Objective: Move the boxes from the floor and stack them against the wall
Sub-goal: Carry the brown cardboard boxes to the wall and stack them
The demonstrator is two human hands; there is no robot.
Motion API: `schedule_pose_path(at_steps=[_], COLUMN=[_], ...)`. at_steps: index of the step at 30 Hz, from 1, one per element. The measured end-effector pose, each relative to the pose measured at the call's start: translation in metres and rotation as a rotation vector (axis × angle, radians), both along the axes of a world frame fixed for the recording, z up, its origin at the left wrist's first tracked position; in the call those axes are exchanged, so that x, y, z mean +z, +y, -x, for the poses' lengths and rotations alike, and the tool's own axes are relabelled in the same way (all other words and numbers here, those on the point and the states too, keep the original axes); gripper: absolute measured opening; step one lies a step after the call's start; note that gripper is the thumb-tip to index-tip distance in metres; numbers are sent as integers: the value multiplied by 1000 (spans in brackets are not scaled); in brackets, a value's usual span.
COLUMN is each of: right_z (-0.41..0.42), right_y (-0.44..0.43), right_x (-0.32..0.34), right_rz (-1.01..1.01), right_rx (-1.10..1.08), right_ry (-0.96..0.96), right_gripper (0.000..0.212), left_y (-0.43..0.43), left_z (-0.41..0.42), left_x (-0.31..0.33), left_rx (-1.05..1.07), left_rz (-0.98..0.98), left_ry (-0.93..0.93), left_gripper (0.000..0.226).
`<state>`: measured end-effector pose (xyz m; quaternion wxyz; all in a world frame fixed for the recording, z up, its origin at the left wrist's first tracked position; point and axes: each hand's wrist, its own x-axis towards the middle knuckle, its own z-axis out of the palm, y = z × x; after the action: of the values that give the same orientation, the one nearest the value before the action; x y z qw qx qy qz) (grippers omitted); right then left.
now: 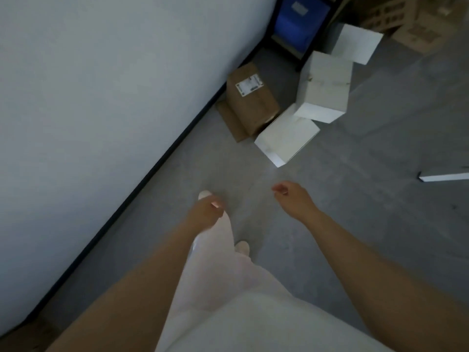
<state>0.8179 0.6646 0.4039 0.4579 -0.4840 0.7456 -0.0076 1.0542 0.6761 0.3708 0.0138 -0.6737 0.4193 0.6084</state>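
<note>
A brown cardboard box [250, 97] with a white label stands near the wall [101, 85], on a flat piece of cardboard [232, 124]. Three white boxes lie on the grey floor to its right: one low and nearest me [285, 138], a taller one [323, 87] behind it, and a third [356, 43] farther back. My left hand [206, 210] hangs over my leg with its fingers curled loosely and holds nothing. My right hand [294, 198] is out ahead, fingers loosely apart, also holding nothing. Both hands are well short of the boxes.
A dark shelf frame [302, 54] with a blue bin [298, 19] stands at the far end of the wall. More brown cartons [411, 24] are stacked at the top right. A thin white panel [444, 177] lies on the floor at the right edge.
</note>
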Motion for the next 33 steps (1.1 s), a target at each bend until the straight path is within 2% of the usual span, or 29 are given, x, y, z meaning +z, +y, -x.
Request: schedule_pose_path(at_steps=[3,7,11,16,19,22,26,28,31,33], right_z=[37,75,102,136,149,140,125,124,127,128], right_y=[-45,-125,-204,-306,-368,-411,-455,-473,-481,-479], right_x=[-11,-30,-60,-123,-170,-219,-277,-316,-372,-407], right_rz=[-26,-53,-113,-224,-213,-195,-144,-111,-133,-166], right_rx=[-99,-200,-212,-230,-335,-306,-80,-35,-225,-327], right_ry=[-7,3,53,22,8,-32,-45,-35,-1,12], right_gripper=[27,26,28,30,28,27,34,36,46,59], left_y=[-70,-166,-244,-337,-393,-440,-485,-495,-496,-492], left_z=[26,55,72,94,110,120,134,143,157,166], left_x=[-19,-51,-91,-150,-195,-236,-284,-313,-354,-379], left_rx=[-56,-93,-133,-95,-154,-210,-79,14,74,148], left_rz=[-18,48,50,-61,-92,-87,-17,17,21,-47], left_ry=[-41,-102,-137,-108,-146,-164,-191,-207,-257,-260], left_gripper=[18,16,21,14,30,31,30,31,46,57])
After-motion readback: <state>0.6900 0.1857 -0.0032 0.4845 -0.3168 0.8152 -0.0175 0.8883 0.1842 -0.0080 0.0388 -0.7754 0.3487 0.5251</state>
